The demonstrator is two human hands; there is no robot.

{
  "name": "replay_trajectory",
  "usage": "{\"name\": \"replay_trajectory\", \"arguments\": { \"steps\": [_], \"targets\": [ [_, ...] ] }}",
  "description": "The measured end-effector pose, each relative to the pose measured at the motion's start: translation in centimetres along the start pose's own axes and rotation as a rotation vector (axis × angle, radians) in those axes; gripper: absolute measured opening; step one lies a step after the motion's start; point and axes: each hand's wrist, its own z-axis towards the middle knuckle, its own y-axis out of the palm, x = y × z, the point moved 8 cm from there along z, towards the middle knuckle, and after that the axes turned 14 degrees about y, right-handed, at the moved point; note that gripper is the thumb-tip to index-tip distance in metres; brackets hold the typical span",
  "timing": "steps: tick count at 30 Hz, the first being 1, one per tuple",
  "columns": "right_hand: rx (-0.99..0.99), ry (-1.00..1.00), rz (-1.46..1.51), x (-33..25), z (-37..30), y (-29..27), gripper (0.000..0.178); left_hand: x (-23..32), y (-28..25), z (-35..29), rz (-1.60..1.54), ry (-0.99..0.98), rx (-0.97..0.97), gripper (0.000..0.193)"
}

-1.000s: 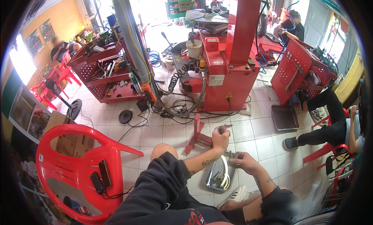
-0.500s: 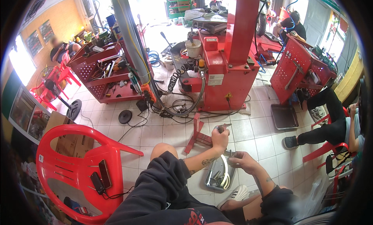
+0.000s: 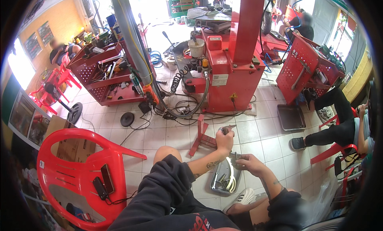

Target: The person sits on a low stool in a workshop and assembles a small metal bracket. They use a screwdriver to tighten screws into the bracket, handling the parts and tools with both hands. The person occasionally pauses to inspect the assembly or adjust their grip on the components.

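Small, narrow grey metal part (image 3: 236, 155) pinched in the right hand (image 3: 250, 164) over the grey tray's (image 3: 238, 176) far end, left hand (image 3: 224, 142) clenched round a metallic piece (image 3: 228, 129), both largely finger-hidden, exact shapes unclear.

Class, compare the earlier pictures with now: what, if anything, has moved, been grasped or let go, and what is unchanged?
The whole scene sits slightly higher and farther left in the picture, suggesting a small head movement. No grasp visibly changed: the left hand remains closed around a dark metal part, and the right hand pinches a small metal piece. The tray, red stand and red chair stay put.
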Motion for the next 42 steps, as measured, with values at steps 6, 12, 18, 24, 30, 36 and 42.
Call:
{"name": "replay_trajectory", "arguments": {
  "steps": [6, 12, 18, 24, 30, 36, 42],
  "targets": [
    [0.001, -0.091, -0.130, -0.1, -0.2, -0.7, 0.022, 0.6, 0.1, -0.2, 0.021, 0.001, -0.002, 0.007],
    [0.043, -0.038, -0.053, -0.3, -0.6, -0.3, 0.016, 0.4, 0.1, -0.1, 0.022, -0.003, 0.002, 0.007],
    [0.008, -0.025, -0.095, -0.1, -0.2, -0.2, 0.018, -0.4, -0.3, 0.0, 0.033, -0.013, -0.018, 0.006],
    [0.036, -0.013, -0.054, 0.7, 0.2, -0.5, 0.025, 0.4, 0.2, -0.4, 0.134, 0.016, -0.004, 0.009],
    [-0.042, -0.031, -0.214, 0.9, 0.8, -1.6, 0.035, -0.1, 0.7, 0.1, -0.026, -0.008, -0.037, 0.017],
    [-0.089, -0.026, -0.177, 1.0, 0.7, -1.4, 0.031, -0.1, 1.0, -0.7, -0.079, -0.108, -0.008, 0.018],
    [0.022, 0.032, -0.185, 1.0, 0.3, -1.0, 0.022, 0.3, 1.1, -0.7, -0.098, -0.104, -0.001, 0.017]
  ]
}}
